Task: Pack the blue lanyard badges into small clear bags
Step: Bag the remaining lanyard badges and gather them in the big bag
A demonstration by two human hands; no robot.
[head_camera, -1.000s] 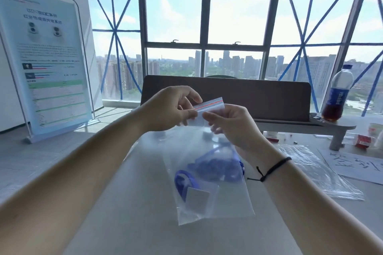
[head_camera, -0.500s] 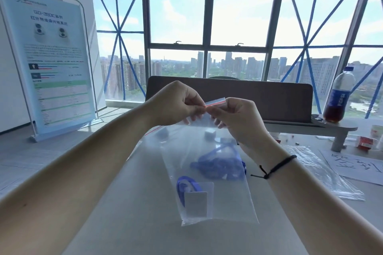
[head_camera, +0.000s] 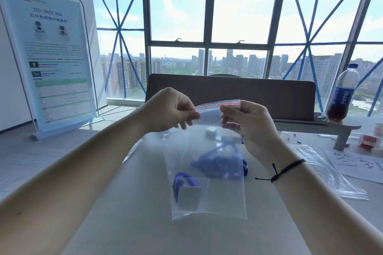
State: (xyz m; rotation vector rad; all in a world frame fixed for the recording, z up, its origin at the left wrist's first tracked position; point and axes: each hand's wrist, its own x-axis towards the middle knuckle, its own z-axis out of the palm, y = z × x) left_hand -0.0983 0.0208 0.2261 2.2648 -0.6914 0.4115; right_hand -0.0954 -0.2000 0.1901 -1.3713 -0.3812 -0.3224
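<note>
With the left hand (head_camera: 174,109) and right hand (head_camera: 246,122) each pinching the clear bag (head_camera: 217,182) top, she should press the red zip strip (head_camera: 217,104) evenly along, I think.

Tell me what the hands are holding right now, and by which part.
Both hands, left hand and right hand, pinch the clear bag by its red-striped zip strip, one at each end.

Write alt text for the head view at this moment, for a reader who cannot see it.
Both hands hold a small clear bag up over a grey table, the left hand and right hand each pinching one end of its red-lined zip strip. A blue lanyard badge sits low inside the bag. More blue lanyards lie on the table behind it.
</note>
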